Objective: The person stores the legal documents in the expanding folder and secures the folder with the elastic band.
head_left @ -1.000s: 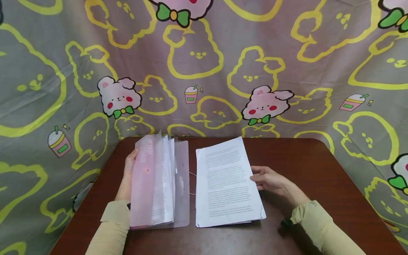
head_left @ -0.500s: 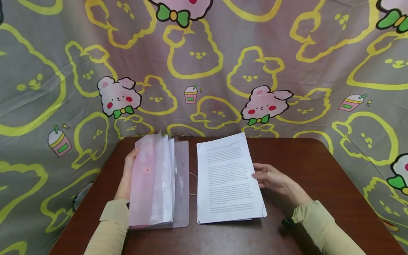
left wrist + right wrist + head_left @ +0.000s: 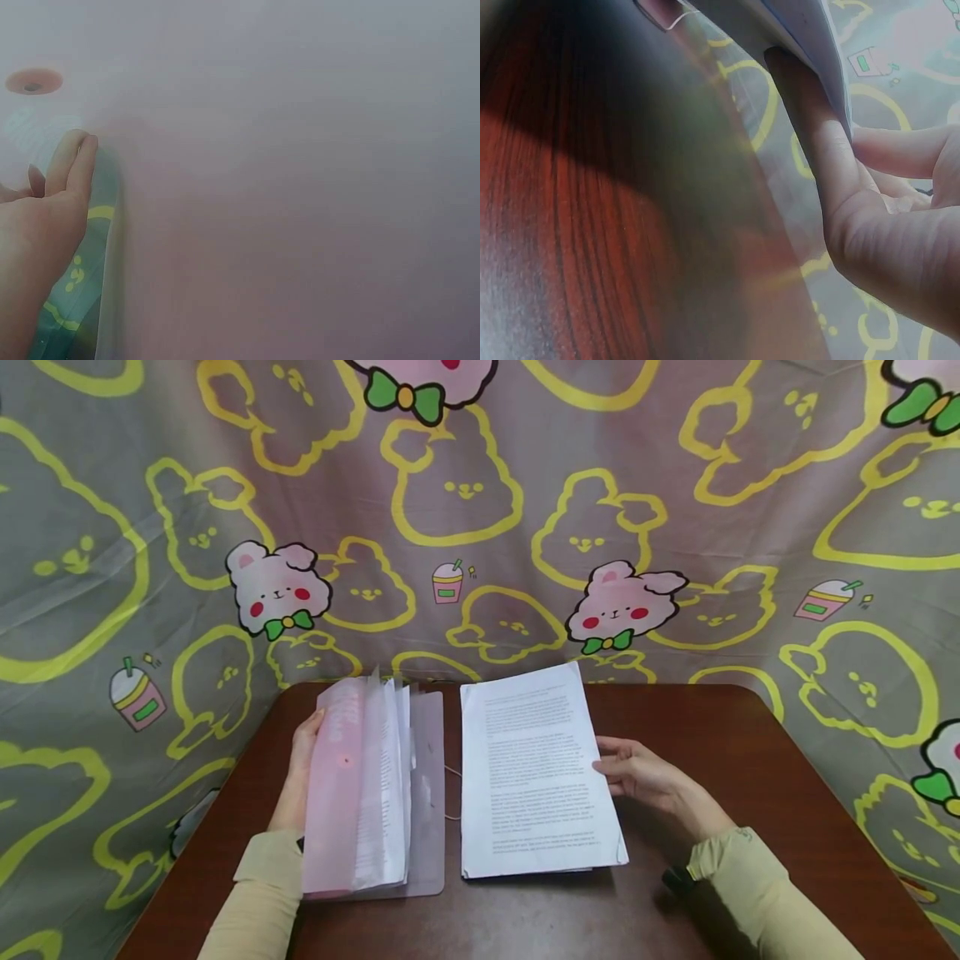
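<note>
In the head view, a translucent pink document folder (image 3: 333,810) lies spread on the left of the table, with white sheets (image 3: 382,793) and clear dividers standing between its covers. My left hand (image 3: 303,743) holds the raised pink cover at its outer left edge; part of the hand is hidden behind it. The left wrist view shows that hand (image 3: 52,217) against the cover near an orange button (image 3: 34,81). To the folder's right, my right hand (image 3: 641,774) pinches the right edge of a stack of printed papers (image 3: 536,777), thumb above and fingers beneath. The right wrist view shows the stack raised off the tabletop.
The brown wooden table (image 3: 720,735) reaches back to a grey curtain (image 3: 510,560) printed with yellow outlines and rabbits. A thin string (image 3: 452,793) runs out from the folder's right side, between folder and papers.
The stack of papers has risen slightly and shifted away from me, with the right hand moving along with it. The left hand and the folder have hardly moved.
</note>
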`<state>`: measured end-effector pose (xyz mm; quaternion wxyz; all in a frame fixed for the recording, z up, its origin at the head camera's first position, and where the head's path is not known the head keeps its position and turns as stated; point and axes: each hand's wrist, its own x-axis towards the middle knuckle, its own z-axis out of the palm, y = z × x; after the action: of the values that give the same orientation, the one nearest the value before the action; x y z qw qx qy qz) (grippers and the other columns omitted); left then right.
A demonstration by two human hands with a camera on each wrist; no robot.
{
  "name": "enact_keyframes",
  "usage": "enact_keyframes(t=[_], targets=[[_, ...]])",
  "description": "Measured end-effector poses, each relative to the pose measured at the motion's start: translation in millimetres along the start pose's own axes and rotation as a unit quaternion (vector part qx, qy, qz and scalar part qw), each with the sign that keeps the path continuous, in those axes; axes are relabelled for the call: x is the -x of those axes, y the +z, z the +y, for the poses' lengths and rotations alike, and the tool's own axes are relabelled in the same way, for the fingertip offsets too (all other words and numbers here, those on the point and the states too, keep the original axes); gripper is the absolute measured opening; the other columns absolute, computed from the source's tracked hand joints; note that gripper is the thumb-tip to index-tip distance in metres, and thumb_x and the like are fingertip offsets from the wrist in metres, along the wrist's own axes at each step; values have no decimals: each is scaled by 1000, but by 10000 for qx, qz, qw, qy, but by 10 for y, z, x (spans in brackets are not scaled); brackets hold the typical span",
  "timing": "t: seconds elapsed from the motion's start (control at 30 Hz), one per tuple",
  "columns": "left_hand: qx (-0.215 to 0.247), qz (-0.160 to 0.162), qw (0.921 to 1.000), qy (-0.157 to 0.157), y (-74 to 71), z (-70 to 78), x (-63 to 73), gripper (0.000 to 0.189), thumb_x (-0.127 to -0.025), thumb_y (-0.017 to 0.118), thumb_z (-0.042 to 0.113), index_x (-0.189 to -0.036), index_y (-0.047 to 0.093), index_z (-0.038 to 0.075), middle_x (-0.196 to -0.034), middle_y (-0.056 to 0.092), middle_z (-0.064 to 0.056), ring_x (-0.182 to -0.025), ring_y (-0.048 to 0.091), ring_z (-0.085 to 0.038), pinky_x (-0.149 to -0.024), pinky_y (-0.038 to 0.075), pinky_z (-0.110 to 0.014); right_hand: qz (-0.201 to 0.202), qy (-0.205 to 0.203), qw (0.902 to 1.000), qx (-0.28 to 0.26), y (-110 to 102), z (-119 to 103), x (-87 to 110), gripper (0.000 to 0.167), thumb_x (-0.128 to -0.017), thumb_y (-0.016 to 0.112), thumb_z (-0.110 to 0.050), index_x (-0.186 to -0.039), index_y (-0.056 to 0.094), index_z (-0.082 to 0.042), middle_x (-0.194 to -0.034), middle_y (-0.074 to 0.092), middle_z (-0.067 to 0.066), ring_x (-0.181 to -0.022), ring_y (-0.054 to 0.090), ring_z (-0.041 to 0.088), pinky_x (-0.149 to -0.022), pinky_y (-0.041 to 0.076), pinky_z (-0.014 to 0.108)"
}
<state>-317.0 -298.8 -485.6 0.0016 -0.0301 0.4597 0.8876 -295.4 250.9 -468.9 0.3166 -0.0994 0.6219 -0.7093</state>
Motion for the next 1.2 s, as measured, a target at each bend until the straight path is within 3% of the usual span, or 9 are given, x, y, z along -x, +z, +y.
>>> enact_keyframes(t=[0.13, 0.27, 0.37, 0.43, 0.77, 0.87, 1.0, 1.1, 1.2], targets=[[-409, 246, 9988, -129, -11, -15, -18, 34, -121, 33, 26, -127, 67, 28, -109, 67, 21, -103, 56, 6, -98, 47, -11, -46, -39, 10000, -4, 32, -16, -16, 67, -113, 52, 0, -169, 17, 11, -120, 83, -1, -107, 81, 15, -91, 68, 34], [-1229, 608, 9900, -319, -12, -32, -50, 55, -121, 28, 32, -174, 25, 19, -174, 41, 6, -147, 38, 3, -121, 32, -8, -106, -58, 9999, 5, 60, -35, -29, 68, -113, 52, -1, -169, 15, 11, -120, 82, -2, -107, 81, 15, -91, 67, 34], [-1465, 686, 9861, -368, 0, -34, -60, 63, -121, 24, 33, -175, 2, 9, -186, 0, 1, -159, 22, 2, -129, 21, -10, -175, -87, 9998, 32, 86, -50, -42, 68, -113, 52, -1, -169, 15, 11, -122, 82, -2, -108, 81, 15, -91, 67, 34], [-1477, 745, 9855, -376, 3, -35, -66, 63, -121, 24, 33, -175, 2, 9, -187, 0, -2, -156, 26, 3, -129, 22, -10, -185, -76, 9998, 42, 102, -58, -53, 68, -113, 52, -1, -169, 16, 10, -122, 82, -2, -108, 81, 16, -91, 67, 34], [-1702, 785, 9819, -269, 9, -32, -55, 62, -121, 25, 31, -175, 7, 6, -186, 6, -7, -150, 32, 2, -128, 24, -11, -167, -7, 9998, 51, 177, -79, -139, 65, -113, 52, -1, -169, 19, 8, -121, 83, -1, -106, 81, 15, -90, 68, 33], [-1620, 857, 9829, -202, 6, -42, -41, 55, -121, 29, 30, -174, 26, 15, -181, 27, 6, -142, 39, 4, -125, 28, -10, -228, -38, 9997, 63, 199, -75, -164, 65, -113, 52, -1, -169, 21, 9, -121, 82, -1, -105, 81, 16, -90, 68, 33], [-1227, 816, 9891, 37, -3, -62, -20, 36, -120, 35, 25, -132, 69, 32, -131, 67, 21, -113, 52, 9, -109, 41, -10, -288, -36, 9996, 64, 229, -58, -210, 64, -113, 51, 0, -168, 21, 10, -121, 82, -1, -106, 81, 15, -90, 68, 34], [-924, 618, 9936, 182, -9, -71, -14, 44, -120, 34, 21, -103, 72, 35, -102, 66, 27, -101, 55, 7, -98, 45, -11, -338, -27, 9994, 69, 257, -41, -253, 63, -112, 50, 2, -168, 21, 11, -120, 82, 0, -105, 80, 15, -90, 67, 34], [-839, 553, 9947, 208, -13, -75, -14, 47, -120, 34, 21, -97, 71, 36, -99, 66, 25, -97, 56, 6, -93, 47, -11, -395, 1, 9992, 75, 291, -23, -296, 63, -112, 51, 2, -168, 22, 11, -119, 82, 0, -105, 80, 15, -90, 67, 34]])
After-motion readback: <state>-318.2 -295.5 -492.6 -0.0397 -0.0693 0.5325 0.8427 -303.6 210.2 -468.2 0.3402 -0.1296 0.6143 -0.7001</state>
